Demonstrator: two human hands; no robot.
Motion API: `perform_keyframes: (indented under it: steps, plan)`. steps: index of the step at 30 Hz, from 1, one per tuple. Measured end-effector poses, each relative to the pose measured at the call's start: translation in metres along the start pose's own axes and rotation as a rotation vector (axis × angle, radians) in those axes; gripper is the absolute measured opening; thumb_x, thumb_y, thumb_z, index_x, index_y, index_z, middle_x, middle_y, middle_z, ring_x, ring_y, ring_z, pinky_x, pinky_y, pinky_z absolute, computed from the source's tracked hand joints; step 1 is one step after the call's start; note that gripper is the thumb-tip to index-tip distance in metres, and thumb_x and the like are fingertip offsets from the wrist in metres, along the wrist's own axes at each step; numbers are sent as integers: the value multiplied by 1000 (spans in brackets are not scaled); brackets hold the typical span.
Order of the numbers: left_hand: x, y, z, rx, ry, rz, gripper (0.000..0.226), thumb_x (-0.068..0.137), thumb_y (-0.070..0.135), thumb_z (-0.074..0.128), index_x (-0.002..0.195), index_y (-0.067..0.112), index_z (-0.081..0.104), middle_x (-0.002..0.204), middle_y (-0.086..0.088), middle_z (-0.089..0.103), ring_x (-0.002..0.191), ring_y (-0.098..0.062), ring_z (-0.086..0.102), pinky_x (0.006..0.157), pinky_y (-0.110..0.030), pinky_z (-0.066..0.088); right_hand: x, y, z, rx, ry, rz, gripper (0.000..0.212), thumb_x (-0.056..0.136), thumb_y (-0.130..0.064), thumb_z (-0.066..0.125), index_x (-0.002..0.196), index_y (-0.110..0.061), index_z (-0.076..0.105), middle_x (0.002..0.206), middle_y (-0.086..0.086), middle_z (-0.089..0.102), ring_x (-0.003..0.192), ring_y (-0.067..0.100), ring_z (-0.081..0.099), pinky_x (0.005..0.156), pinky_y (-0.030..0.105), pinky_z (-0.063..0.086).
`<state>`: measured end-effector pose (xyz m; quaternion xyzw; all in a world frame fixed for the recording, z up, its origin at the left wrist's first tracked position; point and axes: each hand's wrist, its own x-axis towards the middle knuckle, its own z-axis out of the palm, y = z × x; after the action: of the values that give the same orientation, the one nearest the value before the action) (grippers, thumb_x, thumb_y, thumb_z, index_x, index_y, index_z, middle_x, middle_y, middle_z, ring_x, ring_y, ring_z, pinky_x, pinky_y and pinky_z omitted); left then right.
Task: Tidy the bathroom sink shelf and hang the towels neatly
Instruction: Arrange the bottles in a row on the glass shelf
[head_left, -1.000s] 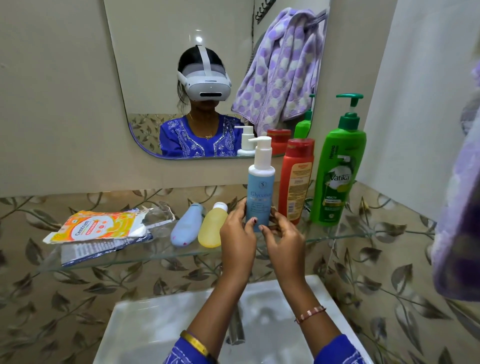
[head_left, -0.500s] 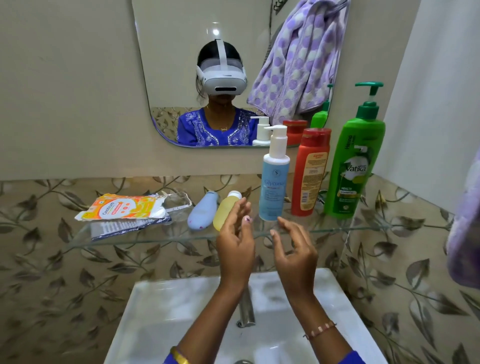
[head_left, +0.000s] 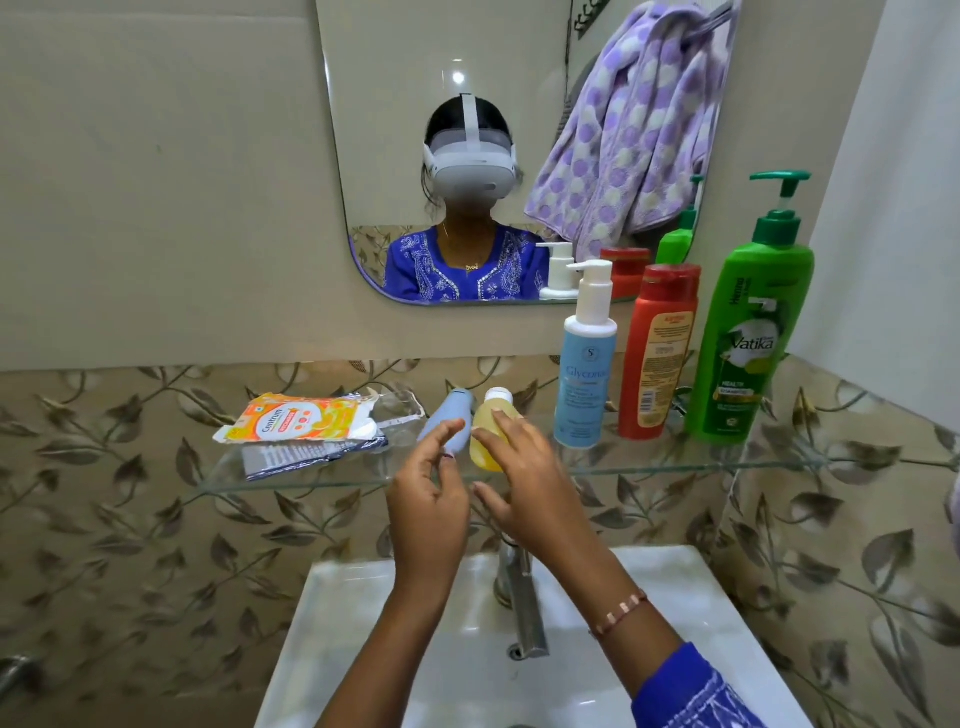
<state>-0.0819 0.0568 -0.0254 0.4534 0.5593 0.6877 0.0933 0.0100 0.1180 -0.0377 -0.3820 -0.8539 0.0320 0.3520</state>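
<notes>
The green pump bottle (head_left: 743, 343) at the right end of the glass shelf (head_left: 623, 470) carries the brand "Vatika" in large white letters, with "HEALTH" and "SHAMPOO" on smaller lines beneath it; a further word runs sideways up its upper left side but is too small to read. The blue pump bottle (head_left: 584, 374) shows a circled "S" and below it the word "Glycona", whose ending is unclear. The orange packet (head_left: 298, 418) lying at the left of the shelf reads "Centrum". The red bottle (head_left: 657, 353) has an orange label with fine print and a barcode, none of it legible.
</notes>
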Motion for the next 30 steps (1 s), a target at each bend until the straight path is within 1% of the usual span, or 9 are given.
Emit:
perform_keyframes:
  steps: [2,4,9,12,15,18,22,26,30]
  plan:
    - [-3,-4,1,102,-2,60,43,86,-11,41,110,16,65,114,3,63,115,-12,57,97,-17,44,-4,0,-2,56,38,12,53,77,-8,68,128,-11,51,142,11,45,131,31,40,105,43,37]
    - [-4,-9,3,180,-5,83,45,84,-15,40,112,9,65,122,-6,63,125,-19,51,108,-31,39,-8,1,-4,86,87,15,54,73,3,68,124,-8,56,138,12,50,126,31,46,102,39,39]
    - [-3,-16,4,270,-44,104,47,84,-15,41,116,12,63,130,-7,58,126,-7,40,110,-28,32,-13,3,-10,85,163,-9,56,66,13,68,117,-8,62,124,13,62,111,32,58,94,32,41]
    - [-1,-18,4,298,-48,118,46,83,-14,43,116,11,63,130,-8,58,129,-15,44,110,-29,33,-9,0,-24,104,287,15,43,77,6,62,118,-7,60,112,12,68,99,27,64,88,31,48]
    - [3,-19,4,366,-67,132,45,83,-13,45,120,8,60,130,-9,58,129,-22,47,108,-29,33,3,-4,-46,85,384,40,36,84,-3,60,119,-6,58,106,14,69,96,27,64,84,31,50]
    - [8,-20,4,438,-58,135,45,84,-12,47,126,2,55,129,-11,59,125,-25,48,105,-27,34,21,-7,-61,22,388,45,34,85,-5,59,119,-4,58,104,17,68,96,32,63,82,38,52]
    - [13,-21,4,485,-55,141,45,83,-12,48,125,0,55,125,-13,61,119,-28,49,98,-19,32,40,-7,-61,-43,355,79,37,89,-12,56,125,-5,53,110,18,66,102,33,60,86,42,49]
    - [13,-18,5,521,-66,159,41,83,-10,48,122,1,57,120,-12,64,114,-29,49,95,-29,40,51,-5,-54,-76,336,92,41,90,-14,55,129,-5,49,110,18,65,103,32,59,86,42,48]
    - [11,-15,6,560,-82,168,41,84,-9,47,123,2,57,121,-12,63,113,-30,52,94,-35,45,54,-4,-49,-110,335,61,45,85,-11,62,127,-2,50,102,20,65,95,34,61,78,43,51]
